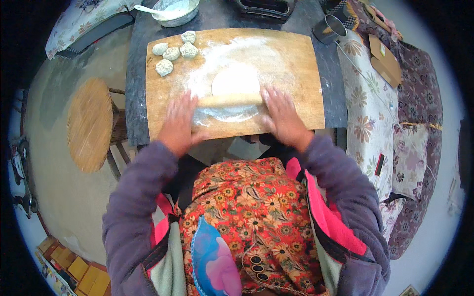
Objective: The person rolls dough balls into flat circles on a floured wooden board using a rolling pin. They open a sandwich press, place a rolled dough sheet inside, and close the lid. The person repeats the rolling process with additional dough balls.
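A wooden rolling pin (229,100) lies crosswise on a sheet of dough (235,81) on the wooden board (301,107). My left hand (180,116) covers the pin's left end, its fingers blurred. Over the right end rests my right hand (283,111), also slightly blurred. Both palms face down, and the pin's ends are hidden under them. The dough shows white and rounded beyond the pin. White flour (226,115) is spread on the board around it. Several speckled dough balls (171,54) sit at the board's far left corner.
Behind the board, a bowl of flour (177,18) holds a white spoon (148,9). A metal mug (329,29) and a dark container (264,9) stand on the dark table (137,111). A wooden stool (90,124) is at left, a flower-patterned sofa (361,92) at right.
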